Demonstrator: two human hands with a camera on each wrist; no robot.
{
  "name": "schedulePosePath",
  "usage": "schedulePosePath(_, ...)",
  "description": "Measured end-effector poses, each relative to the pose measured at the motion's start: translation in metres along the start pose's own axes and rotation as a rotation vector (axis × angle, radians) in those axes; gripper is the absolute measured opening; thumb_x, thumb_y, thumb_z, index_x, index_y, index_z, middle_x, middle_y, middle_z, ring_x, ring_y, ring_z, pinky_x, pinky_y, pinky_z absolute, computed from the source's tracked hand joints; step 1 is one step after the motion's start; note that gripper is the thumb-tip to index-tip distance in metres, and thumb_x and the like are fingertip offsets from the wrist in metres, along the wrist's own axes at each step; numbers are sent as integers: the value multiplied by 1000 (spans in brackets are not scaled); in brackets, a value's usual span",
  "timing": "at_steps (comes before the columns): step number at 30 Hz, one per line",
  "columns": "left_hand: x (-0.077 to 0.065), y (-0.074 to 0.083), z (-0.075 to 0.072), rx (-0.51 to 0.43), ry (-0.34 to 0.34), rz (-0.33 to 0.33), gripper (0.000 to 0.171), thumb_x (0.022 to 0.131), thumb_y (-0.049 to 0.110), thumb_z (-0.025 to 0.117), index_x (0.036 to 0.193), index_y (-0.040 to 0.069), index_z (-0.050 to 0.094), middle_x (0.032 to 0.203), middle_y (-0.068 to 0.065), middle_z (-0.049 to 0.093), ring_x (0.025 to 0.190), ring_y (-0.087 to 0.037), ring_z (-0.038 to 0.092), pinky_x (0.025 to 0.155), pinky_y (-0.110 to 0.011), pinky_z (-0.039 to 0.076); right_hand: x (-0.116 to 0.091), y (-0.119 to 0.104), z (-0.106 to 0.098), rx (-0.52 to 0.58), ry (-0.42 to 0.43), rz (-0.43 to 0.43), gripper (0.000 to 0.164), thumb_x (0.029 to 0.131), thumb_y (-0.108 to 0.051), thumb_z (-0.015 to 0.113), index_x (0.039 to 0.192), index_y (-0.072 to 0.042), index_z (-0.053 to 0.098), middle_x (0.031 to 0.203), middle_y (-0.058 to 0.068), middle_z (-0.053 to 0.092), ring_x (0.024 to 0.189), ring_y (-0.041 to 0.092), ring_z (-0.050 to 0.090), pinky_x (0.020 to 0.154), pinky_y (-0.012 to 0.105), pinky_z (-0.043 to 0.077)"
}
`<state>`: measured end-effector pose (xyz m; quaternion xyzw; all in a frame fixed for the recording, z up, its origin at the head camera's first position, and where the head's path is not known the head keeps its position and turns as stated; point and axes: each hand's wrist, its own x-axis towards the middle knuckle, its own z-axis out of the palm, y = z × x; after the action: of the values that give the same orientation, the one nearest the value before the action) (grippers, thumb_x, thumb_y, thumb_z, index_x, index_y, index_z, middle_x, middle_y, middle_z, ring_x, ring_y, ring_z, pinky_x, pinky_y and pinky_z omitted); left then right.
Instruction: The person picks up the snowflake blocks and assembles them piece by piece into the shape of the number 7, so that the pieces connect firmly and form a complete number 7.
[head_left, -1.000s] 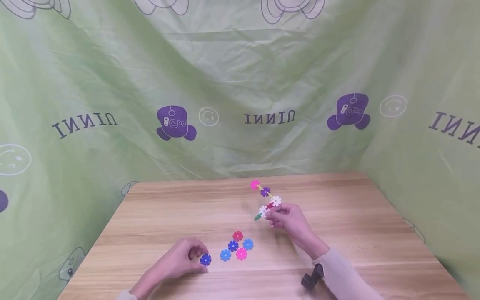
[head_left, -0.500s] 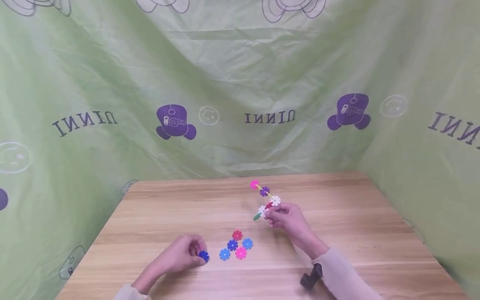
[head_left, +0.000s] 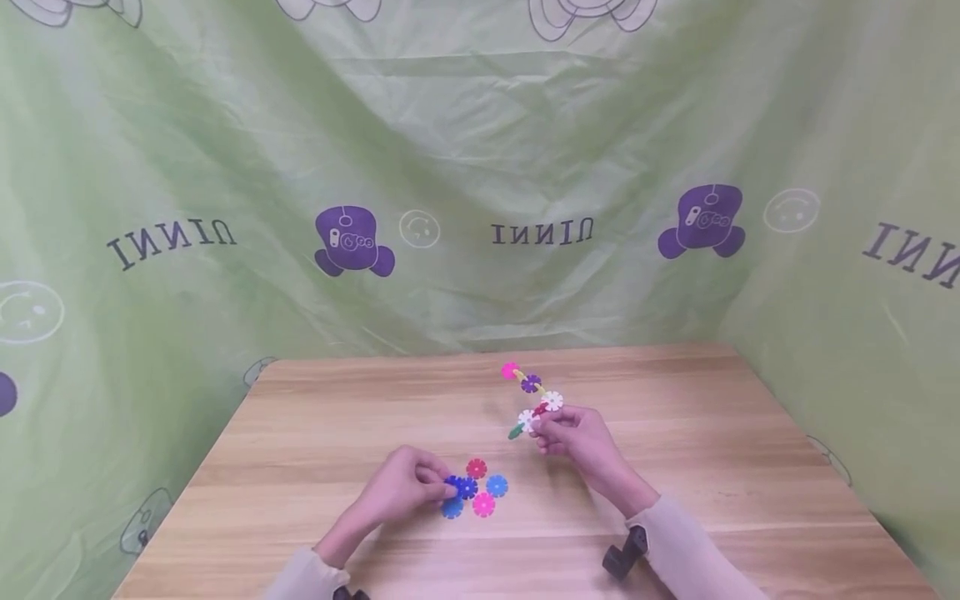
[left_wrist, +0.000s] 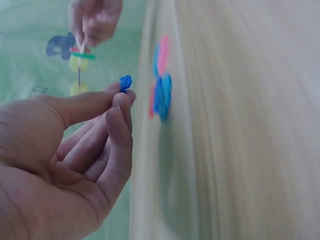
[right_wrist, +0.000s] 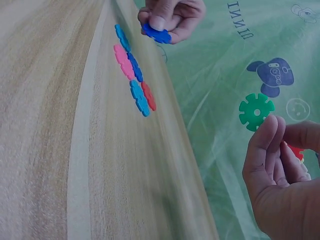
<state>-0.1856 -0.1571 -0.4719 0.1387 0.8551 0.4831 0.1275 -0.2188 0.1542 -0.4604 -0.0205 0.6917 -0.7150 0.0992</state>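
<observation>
My left hand (head_left: 405, 485) pinches a dark blue notched plastic disc (right_wrist: 157, 34) between thumb and fingertips, held above the table. In the head view it overlaps a small cluster of loose discs. My right hand (head_left: 588, 446) pinches a chain of interlocked snowflake discs near its lower end. That chain runs from a green disc (right_wrist: 256, 112) through a white disc (head_left: 527, 421), a red disc (head_left: 540, 409), another white one and a purple disc (head_left: 531, 383), with yellow links, up to a pink disc (head_left: 510, 370) at its far end.
On the wooden table (head_left: 337, 408) lie a red disc (head_left: 476, 468), a blue disc (head_left: 468, 488), a pink disc (head_left: 483, 505) and two light blue discs, one (head_left: 497, 486) at the right. A green printed curtain (head_left: 465, 150) stands behind the table's far edge.
My left hand has lifted the dark blue disc and carried it rightward and away from me, over the loose discs. My right hand and the chain stay nearly still.
</observation>
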Motion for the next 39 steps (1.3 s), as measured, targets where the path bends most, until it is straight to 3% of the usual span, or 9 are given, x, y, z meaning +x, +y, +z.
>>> schedulePosePath(8,30,21,28,-148,27,5,19,87,14,85,99,0,81,84,-13,81,69,-16,76,67,-33,66,0,-2,-1,10,-6,-3,26,97,-6,69,118,10,67,96,10,80,86,18,74,81,31,66)
schedulePosePath(14,43,28,34,-243,45,-16,18,91,10,80,105,-1,80,90,-17,82,73,-22,79,72,-37,67,1,-1,0,9,-4,0,25,98,-7,69,117,8,67,94,6,79,87,18,74,80,29,65)
schedulePosePath(22,50,34,34,-289,58,-54,18,94,11,77,110,3,80,97,-18,82,74,-16,76,77,-35,67,2,0,-1,6,-25,-7,27,97,-6,70,118,10,66,93,5,79,86,18,74,80,28,65)
schedulePosePath(31,55,34,39,-360,78,-88,19,94,10,77,110,0,79,98,-23,81,70,-12,74,74,-34,66,1,1,-3,7,-23,-11,28,97,-6,70,120,10,66,96,8,80,86,18,74,81,30,65)
schedulePosePath(39,56,35,40,-421,74,-77,23,96,10,75,114,-5,77,88,-20,80,68,-7,69,76,-35,66,2,-1,-3,18,0,-4,25,97,-4,70,118,9,67,97,11,79,85,18,74,83,34,66)
